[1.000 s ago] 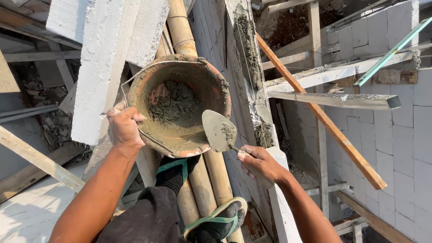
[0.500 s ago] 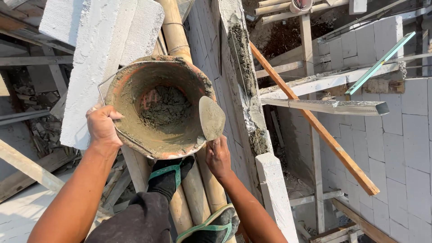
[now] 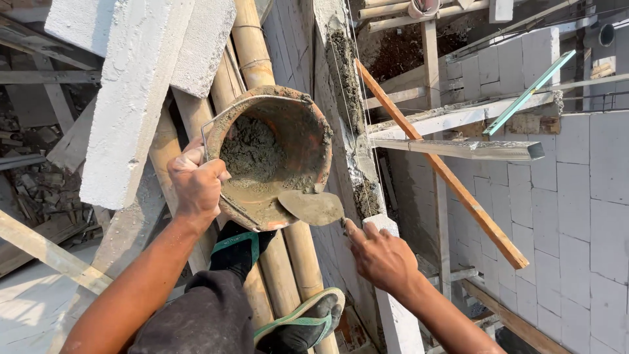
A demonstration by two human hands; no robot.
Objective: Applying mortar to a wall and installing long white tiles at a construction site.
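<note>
Left hand clamped on the near rim and wire handle of the bucket, fingers wrapped tight, tipping its mouth toward the wall. Bucket now tilted much further than half a second ago, when it sat nearly upright on the bamboo poles; grey mortar slumped to the low side, within easy reach of a blade. Right hand closed around the trowel handle, fingers curled shut, thumb along the top. Trowel blade, upright against the rim a moment earlier, now laid flat at the lower lip of the bucket, its face smeared grey, just touching or barely clear of the rim; cannot tell which. Looks like a scoop in the making: tipped bucket and flat blade together suggest mortar being drawn out rather than stirred.

Just to the right, the top of the block wall with a wet bed of mortar already spread. Large white block leaning over the poles at left. Foot in a green sandal braced on the bamboo below. Orange timber slanting across the drop on the right.
</note>
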